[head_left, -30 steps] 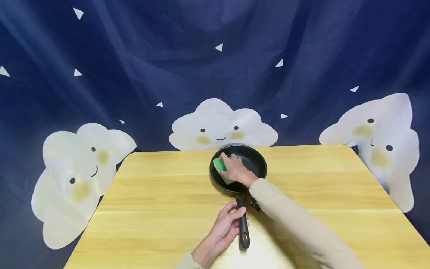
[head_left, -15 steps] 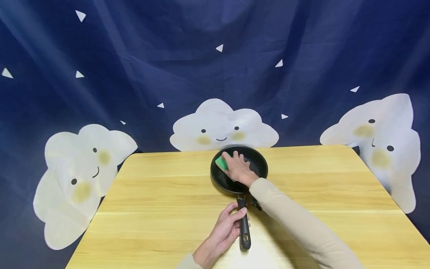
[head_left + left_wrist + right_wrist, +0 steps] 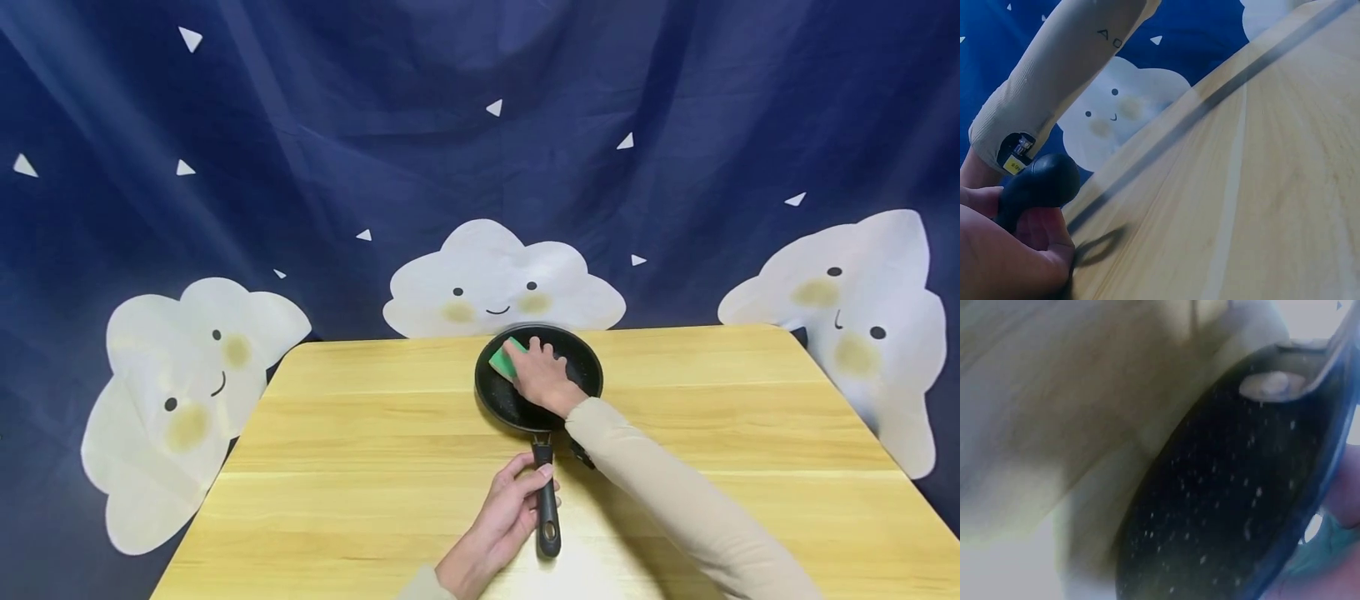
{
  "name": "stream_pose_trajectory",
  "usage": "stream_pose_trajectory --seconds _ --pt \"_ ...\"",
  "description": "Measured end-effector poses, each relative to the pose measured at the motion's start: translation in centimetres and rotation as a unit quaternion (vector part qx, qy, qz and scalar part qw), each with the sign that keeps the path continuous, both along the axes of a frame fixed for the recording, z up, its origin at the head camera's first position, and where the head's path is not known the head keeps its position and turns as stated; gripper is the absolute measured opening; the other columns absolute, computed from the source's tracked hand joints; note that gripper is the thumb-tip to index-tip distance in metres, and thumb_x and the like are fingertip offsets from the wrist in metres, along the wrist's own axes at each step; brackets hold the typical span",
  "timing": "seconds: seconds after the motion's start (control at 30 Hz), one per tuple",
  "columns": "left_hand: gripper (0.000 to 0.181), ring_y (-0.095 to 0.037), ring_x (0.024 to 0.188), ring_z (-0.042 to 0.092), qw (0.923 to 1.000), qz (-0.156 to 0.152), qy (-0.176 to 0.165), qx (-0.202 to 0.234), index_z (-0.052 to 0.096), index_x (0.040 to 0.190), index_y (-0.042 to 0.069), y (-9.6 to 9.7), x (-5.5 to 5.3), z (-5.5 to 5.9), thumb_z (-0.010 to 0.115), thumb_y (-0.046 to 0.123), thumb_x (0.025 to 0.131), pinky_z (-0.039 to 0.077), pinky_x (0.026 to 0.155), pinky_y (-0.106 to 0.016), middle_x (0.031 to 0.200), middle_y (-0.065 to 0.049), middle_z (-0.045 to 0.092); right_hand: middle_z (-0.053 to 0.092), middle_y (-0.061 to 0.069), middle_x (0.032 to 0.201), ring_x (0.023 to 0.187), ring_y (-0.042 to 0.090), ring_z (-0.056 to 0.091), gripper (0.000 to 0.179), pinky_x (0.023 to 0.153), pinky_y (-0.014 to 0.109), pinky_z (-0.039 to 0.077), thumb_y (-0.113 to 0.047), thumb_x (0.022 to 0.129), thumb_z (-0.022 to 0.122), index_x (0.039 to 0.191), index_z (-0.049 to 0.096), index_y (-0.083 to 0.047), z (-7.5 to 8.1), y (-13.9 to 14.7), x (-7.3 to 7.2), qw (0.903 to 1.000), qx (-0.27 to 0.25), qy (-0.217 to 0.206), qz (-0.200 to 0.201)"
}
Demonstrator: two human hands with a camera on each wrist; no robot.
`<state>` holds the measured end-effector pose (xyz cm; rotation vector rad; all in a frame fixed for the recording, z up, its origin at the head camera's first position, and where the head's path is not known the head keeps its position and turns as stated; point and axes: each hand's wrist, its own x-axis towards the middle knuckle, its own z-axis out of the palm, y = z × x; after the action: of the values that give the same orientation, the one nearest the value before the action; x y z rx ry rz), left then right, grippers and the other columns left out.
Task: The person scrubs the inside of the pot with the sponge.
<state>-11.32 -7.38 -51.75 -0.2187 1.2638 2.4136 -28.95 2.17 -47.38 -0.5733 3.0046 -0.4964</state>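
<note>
A black frying pan sits on the wooden table near its far edge, its handle pointing toward me. My left hand grips that handle, thumb on top and fingers passing beneath. In the left wrist view the rounded handle end sticks out of the grip. Over the pan's inside, my right hand holds a green sponge at the pan's left side; the palm hides part of it. The right wrist view shows the pan's dark speckled surface, with blurred fingers and the green sponge at right.
The light wooden table spreads out on both sides of the pan. Behind it hangs a dark blue curtain with white clouds and triangles. The right sleeve crosses the table's right half, with a small black device under the cuff.
Inside the pan, my right hand has carried the sponge a little toward the far side. My left hand has kept the same grip on the handle.
</note>
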Motion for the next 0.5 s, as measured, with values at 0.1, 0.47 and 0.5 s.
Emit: stream_pose_trajectory --seconds 0.1,0.47,0.5 --pt "0.031 -0.012 0.076 0.059 0.9999 0.007 0.000 -0.008 0.056 0.125 0.002 0.1 0.1 0.1 0.066 0.010 0.097 0.055 0.073 -0.027 0.094 -0.009 0.060 0.047 0.022 0.117 0.103 0.042 0.049 0.043 0.084 0.066 0.048 -0.012 0.095 0.072 0.130 0.049 -0.022 0.1 0.5 0.0 0.9999 0.001 -0.001 0.010" --pt "0.030 -0.011 0.079 0.061 0.9998 0.014 -0.013 -0.012 0.057 0.125 0.002 0.3 0.0 0.4 0.067 0.011 0.098 0.056 0.074 -0.027 0.096 -0.008 0.060 0.049 0.021 0.119 0.104 0.040 0.049 0.046 0.081 0.060 0.047 -0.007 0.094 0.070 0.133 0.053 -0.024 0.2 1.8 -0.6 0.9991 0.035 0.002 0.025" --pt "0.030 -0.011 0.079 0.061 0.9998 0.014 -0.012 -0.012 0.057 0.125 0.002 0.3 0.0 0.4 0.067 0.011 0.098 0.056 0.074 -0.027 0.096 -0.008 0.060 0.049 0.021 0.120 0.105 0.040 0.050 0.046 0.081 0.059 0.047 -0.007 0.095 0.069 0.133 0.053 -0.024 0.3 1.9 -0.6 0.9989 0.038 0.001 0.027"
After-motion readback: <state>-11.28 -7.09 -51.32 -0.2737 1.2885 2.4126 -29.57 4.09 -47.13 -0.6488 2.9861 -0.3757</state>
